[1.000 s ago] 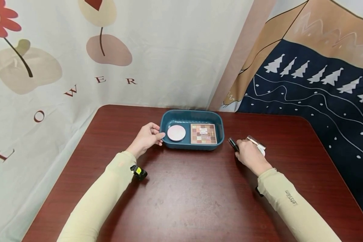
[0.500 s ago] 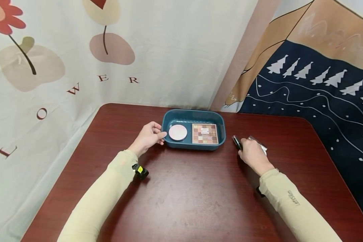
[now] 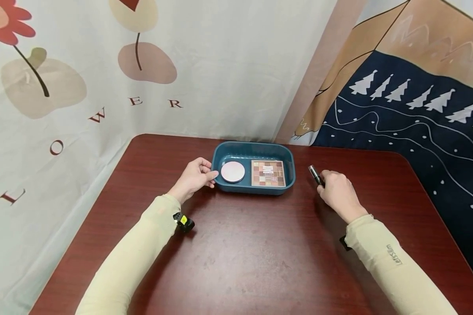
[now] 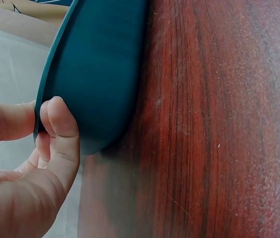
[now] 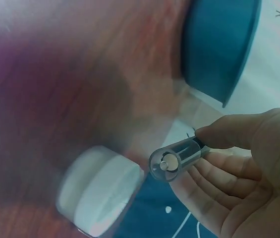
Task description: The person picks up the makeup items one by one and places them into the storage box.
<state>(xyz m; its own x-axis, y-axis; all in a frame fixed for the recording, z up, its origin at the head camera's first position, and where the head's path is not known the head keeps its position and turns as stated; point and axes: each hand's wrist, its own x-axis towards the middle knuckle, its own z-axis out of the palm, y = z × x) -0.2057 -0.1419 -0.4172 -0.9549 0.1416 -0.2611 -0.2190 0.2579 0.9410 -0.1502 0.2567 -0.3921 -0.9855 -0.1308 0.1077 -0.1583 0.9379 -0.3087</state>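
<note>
The left hand (image 3: 194, 178) pinches the near rim of a glossy, dark teal, rounded rectangular tray (image 3: 256, 150) between thumb and fingers. To this hand's right, inside the tray, lie a round pale-pink compact (image 3: 233, 172) and, farther along, a squarish multicoloured palette (image 3: 268, 173). The right hand (image 3: 342, 194), to the tray's right and apart from it, pinches a slim black clear-ended tube (image 3: 316, 175); near its fingers is a blurred whitish rounded object (image 5: 102, 191).

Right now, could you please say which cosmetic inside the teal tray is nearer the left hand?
The round pale pink compact, at the end of the tray that the left hand grips; the multicoloured eyeshadow palette lies farther away.
</note>
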